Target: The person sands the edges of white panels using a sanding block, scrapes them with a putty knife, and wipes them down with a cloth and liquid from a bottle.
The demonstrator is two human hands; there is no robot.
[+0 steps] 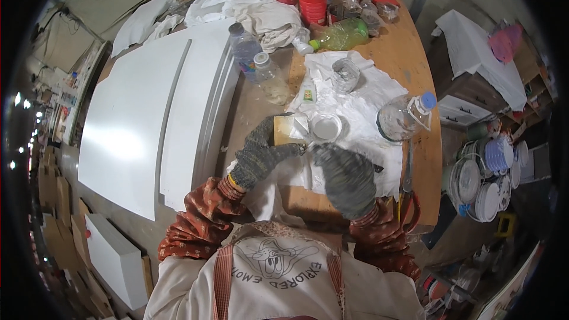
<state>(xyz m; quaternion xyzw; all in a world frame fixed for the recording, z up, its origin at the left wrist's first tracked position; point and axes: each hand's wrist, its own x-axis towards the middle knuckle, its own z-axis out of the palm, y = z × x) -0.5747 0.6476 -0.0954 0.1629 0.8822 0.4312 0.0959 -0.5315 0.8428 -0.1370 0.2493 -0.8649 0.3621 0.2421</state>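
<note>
Angles both forearms inward from the lower frame. Spreads thumb and forefinger of gloved left hand near centre; slants gloved, blurred right hand up-left, just right of centre.

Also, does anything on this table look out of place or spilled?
The green bottle lies on its side near the red container, though two bottles farther left stand upright, so it looks toppled. I see no spill.

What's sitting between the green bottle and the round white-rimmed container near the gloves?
In the head view, a clear, cup-like piece sits on the white sheet between the green bottle and the white-rimmed container.
</note>
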